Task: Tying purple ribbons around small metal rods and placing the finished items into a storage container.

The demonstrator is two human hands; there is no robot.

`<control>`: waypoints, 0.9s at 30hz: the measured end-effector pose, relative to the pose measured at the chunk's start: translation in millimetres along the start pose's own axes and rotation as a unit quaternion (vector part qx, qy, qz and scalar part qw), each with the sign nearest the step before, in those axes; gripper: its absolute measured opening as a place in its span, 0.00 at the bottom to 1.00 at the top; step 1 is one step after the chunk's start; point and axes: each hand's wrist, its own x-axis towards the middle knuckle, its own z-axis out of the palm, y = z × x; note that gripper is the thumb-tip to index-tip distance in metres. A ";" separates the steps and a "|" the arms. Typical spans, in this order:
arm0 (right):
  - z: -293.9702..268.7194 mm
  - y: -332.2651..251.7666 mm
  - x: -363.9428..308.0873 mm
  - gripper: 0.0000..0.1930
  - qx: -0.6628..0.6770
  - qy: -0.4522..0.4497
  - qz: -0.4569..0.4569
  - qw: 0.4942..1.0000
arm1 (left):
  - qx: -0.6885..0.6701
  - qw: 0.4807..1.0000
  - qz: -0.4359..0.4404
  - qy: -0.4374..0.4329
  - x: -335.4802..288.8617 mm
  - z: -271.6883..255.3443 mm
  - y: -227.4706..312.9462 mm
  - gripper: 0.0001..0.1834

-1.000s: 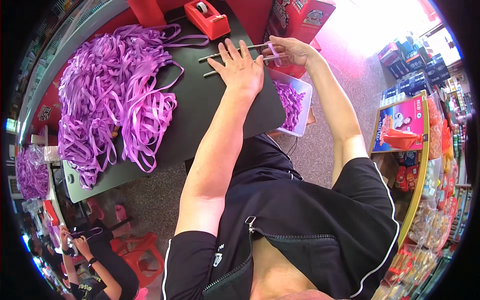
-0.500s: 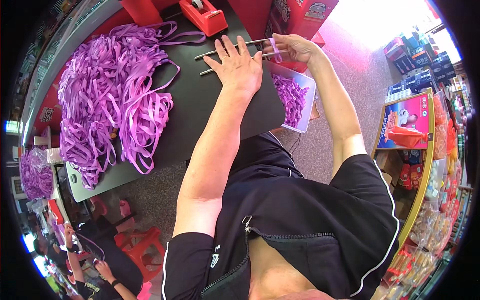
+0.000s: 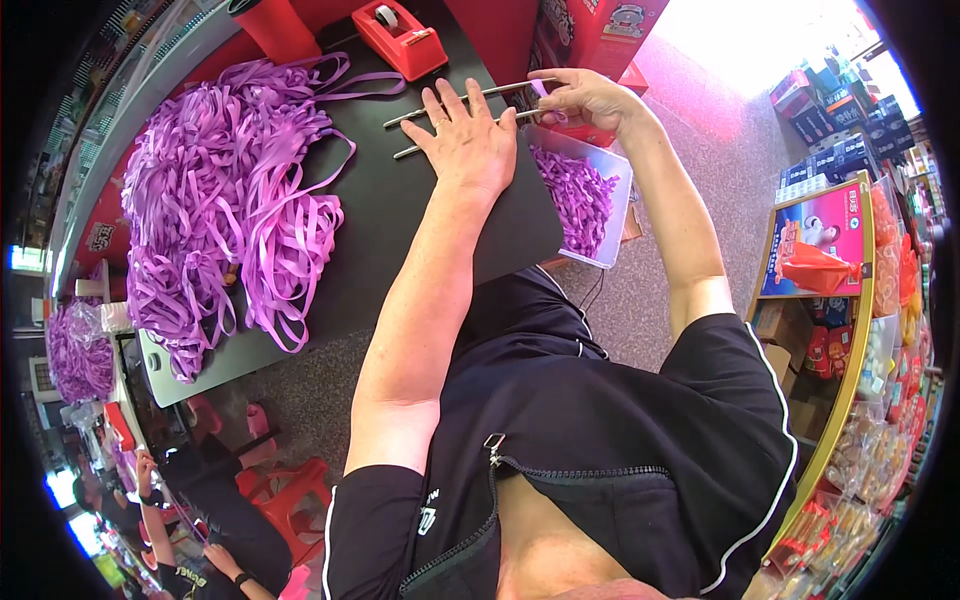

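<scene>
Two thin metal rods [image 3: 405,152] lie side by side over the black table's right edge, their far-right ends sticking out past it. My left hand [image 3: 470,145] rests flat across them, fingers spread, pressing them to the tabletop. Out beyond the edge, my right hand [image 3: 592,103] is closed at the rod ends, thumb and fingers pinching a purple ribbon [image 3: 540,88] that goes around the rods. Below that hand, a clear plastic bin [image 3: 622,205] holds many short folded purple ribbon pieces [image 3: 575,200]. A big heap of long purple ribbons [image 3: 210,190] covers the table's left side.
At the table's back stand a red tape dispenser [image 3: 405,45] and a red cylinder [image 3: 275,28]. A display case [image 3: 815,240] with packaged goods is on the right. At lower left another person's hands [image 3: 220,560] handle a ribbon near a red stool [image 3: 290,510].
My right hand has closed in around the ribbon at the rod ends, so less of the loop shows. My left hand stays on the rods. The whole view has shifted slightly.
</scene>
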 end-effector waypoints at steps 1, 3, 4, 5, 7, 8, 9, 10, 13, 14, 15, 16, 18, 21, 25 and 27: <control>2.0 -3.9 -4.4 0.34 0.001 0.006 0.006 1.000 | -0.002 1.000 0.001 0.001 -0.2 -0.3 0.3 0.35; -4.4 0.5 0.2 0.34 -0.004 -0.013 -0.001 1.000 | -0.005 1.000 0.005 0.002 -0.9 -1.2 0.8 0.35; -3.1 -0.5 -0.7 0.33 -0.009 -0.029 -0.005 1.000 | -0.007 1.000 0.004 0.002 -1.0 -0.9 1.1 0.35; -1.2 -2.0 -0.2 0.33 -0.010 -0.029 -0.003 1.000 | -0.004 1.000 0.005 0.003 -1.1 -0.5 1.5 0.35; 6.1 -4.7 0.3 0.26 -0.012 0.043 0.003 0.999 | -0.003 1.000 0.010 0.000 -1.8 0.7 3.4 0.35; 7.4 -5.6 1.0 0.26 -0.009 0.047 0.006 0.999 | 0.001 1.000 0.008 0.003 -1.3 1.3 2.9 0.35; 6.1 -7.2 4.5 0.23 -0.030 0.039 -0.004 0.999 | 0.004 1.000 0.006 0.005 -0.3 1.7 2.5 0.35; 4.7 -5.6 8.5 0.20 -0.049 0.030 -0.014 0.998 | 0.013 1.000 0.007 0.017 -0.1 2.6 1.8 0.35; -10.6 6.8 18.6 0.17 -0.016 0.035 -0.025 0.999 | 0.019 0.999 0.013 0.029 -0.1 4.1 0.6 0.35; -13.0 6.3 18.4 0.17 -0.006 0.038 -0.023 0.999 | 0.016 0.999 0.013 0.026 0.3 4.6 0.2 0.35; -14.5 7.8 17.2 0.17 0.005 0.032 -0.032 0.999 | 0.017 0.999 0.016 0.030 -0.3 6.5 -0.7 0.35; -13.4 8.7 18.1 0.17 0.007 0.034 -0.029 0.999 | 0.019 0.999 0.017 0.037 0.2 6.4 -1.8 0.35; -10.3 12.2 18.3 0.17 0.028 0.052 -0.049 0.997 | 0.019 0.999 0.017 0.030 -1.4 7.6 -1.0 0.35; -17.0 19.1 19.2 0.17 0.044 0.043 -0.052 0.997 | 0.017 0.999 0.020 0.031 0.0 5.0 1.0 0.35; -14.1 7.6 8.3 0.21 0.071 -0.004 -0.006 0.997 | 0.021 0.999 0.015 0.023 0.2 5.4 0.7 0.35; -14.7 10.7 3.6 0.22 0.034 -0.015 0.006 0.999 | 0.021 0.999 0.014 0.027 0.4 5.9 0.3 0.35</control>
